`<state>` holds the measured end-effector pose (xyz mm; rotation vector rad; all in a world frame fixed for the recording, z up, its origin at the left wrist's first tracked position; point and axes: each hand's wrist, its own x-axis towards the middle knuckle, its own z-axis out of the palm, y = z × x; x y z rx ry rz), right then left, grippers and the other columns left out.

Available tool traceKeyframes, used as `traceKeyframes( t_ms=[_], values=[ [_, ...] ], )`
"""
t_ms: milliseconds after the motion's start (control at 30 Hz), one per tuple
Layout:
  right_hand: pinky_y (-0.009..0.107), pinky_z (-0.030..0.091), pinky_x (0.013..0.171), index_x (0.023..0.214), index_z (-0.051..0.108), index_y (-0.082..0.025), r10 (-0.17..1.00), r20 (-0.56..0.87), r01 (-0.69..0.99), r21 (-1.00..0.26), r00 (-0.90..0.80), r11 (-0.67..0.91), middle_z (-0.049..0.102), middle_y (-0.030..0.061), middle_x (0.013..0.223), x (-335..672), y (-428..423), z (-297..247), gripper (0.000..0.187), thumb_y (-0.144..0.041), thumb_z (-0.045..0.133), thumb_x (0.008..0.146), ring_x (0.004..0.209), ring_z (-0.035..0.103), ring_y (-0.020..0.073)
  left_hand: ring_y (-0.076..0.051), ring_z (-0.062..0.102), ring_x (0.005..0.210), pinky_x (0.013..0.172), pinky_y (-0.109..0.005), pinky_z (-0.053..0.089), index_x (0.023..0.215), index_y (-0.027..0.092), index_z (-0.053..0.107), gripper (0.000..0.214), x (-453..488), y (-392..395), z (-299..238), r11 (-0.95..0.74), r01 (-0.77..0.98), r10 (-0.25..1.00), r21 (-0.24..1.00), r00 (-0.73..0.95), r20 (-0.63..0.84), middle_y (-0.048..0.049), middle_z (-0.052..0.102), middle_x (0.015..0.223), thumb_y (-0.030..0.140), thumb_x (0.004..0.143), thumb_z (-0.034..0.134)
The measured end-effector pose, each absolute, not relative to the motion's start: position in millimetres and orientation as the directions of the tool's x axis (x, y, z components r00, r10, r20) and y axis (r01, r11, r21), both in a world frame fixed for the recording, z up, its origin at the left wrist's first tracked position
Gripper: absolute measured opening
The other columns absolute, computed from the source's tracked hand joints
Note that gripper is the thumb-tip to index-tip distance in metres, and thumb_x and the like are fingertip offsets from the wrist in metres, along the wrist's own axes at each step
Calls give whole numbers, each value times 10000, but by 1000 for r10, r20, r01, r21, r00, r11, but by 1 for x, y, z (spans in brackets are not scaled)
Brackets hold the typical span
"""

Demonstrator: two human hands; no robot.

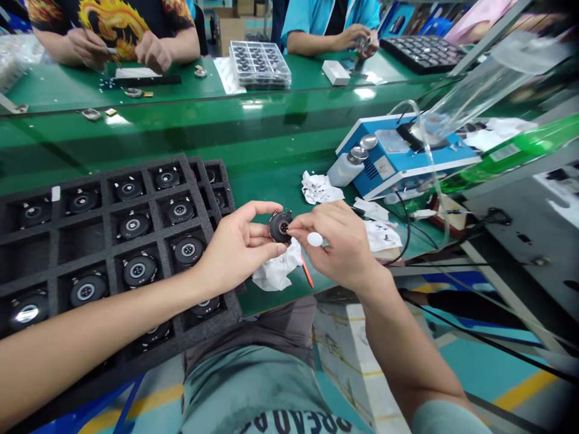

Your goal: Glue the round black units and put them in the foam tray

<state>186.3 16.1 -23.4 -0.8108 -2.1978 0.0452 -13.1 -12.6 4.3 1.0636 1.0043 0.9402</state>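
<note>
I see a foam tray (54,253) on the bench (271,163) at left, a machine (398,158) at right, and another bench (45,90) beyond them.

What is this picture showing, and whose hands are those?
This picture comes from a camera worn on a person's head, so you see what that person sees when looking down. The two hands are theirs. The left hand pinches a round black part, and the fingers of the right hand touch its front. Below the hands lies a crumpled white tissue, beside a thin orange stick. To the left is a black foam tray, with more round parts sitting in its square holes. All this is on a green table. A blue machine stands to the right. Across the table, a person in a dragon shirt and a person in a blue shirt are working with their hands too.
</note>
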Motion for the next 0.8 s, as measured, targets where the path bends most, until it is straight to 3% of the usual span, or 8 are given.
traceKeyframes(
  t_ms=[133, 333, 433, 567, 667, 800],
  values=[
    [368, 404, 714, 889, 565, -225, 550, 571, 532, -219, -609, 818, 703, 24, 789, 188, 20, -18, 183, -60, 519, 824, 722, 620, 203, -163, 769, 771, 760, -273, 591, 1176, 166, 582, 521, -13, -12, 4, 219, -119, 942, 968, 284, -178, -21, 775, 843, 42, 715, 790],
    [371, 451, 725, 891, 494, -235, 500, 652, 469, -241, -570, 849, 690, 29, 799, 187, 20, -26, 128, -109, 479, 871, 714, 605, 200, -149, 754, 746, 733, -274, 604, 1211, 164, 548, 561, -16, -8, 5, 257, -152, 933, 954, 296, -204, -37, 778, 867, 62, 724, 807],
    [341, 446, 680, 889, 515, -239, 558, 691, 474, -341, -459, 812, 684, 9, 802, 193, 16, -23, 96, -156, 500, 936, 687, 598, 171, -175, 776, 824, 764, -283, 609, 1194, 180, 538, 556, -16, -7, 4, 253, -187, 935, 949, 299, -190, -46, 780, 916, 63, 725, 811],
    [309, 372, 554, 890, 590, -235, 743, 581, 524, -542, -332, 657, 639, -13, 713, 192, 33, -6, 99, -271, 555, 976, 558, 506, 139, -195, 784, 827, 749, -282, 591, 1164, 189, 543, 524, -15, -11, 1, 283, -111, 894, 953, 390, -221, -45, 773, 899, 63, 724, 798],
    [307, 368, 583, 864, 625, -223, 741, 479, 483, -563, -470, 670, 654, 4, 732, 160, 67, 9, 132, -282, 569, 967, 605, 523, 149, -187, 759, 725, 682, -290, 569, 1170, 167, 566, 510, -14, -14, -3, 307, 10, 786, 952, 561, -260, -46, 755, 828, 68, 720, 785],
    [295, 349, 616, 701, 560, -200, 564, 298, 372, -508, -770, 777, 601, 1, 674, 88, 106, 19, 256, -254, 572, 951, 635, 486, 138, -173, 743, 719, 676, -297, 564, 1198, 179, 567, 517, -17, -16, -8, 294, 30, 738, 955, 628, -247, -30, 730, 815, 86, 734, 775]
  ],
)
